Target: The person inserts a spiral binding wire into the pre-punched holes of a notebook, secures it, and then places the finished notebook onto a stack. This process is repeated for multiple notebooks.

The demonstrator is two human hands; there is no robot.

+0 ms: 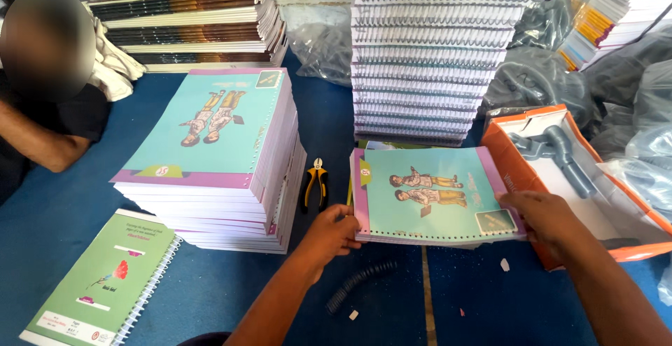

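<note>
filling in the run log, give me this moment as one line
left hand: grips unbound notebook left edge | right hand: grips its right edge | coil: loose on blue mat, apart | pliers: idle beside stack

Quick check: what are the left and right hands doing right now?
Left hand: fingers curled, gripping the left edge of the unbound notebook.
Right hand: gripping the same notebook's right corner.

Yellow-handled pliers (314,183), tall unbound stack (217,157), green spiral notebook (105,283), orange box (574,178).
</note>
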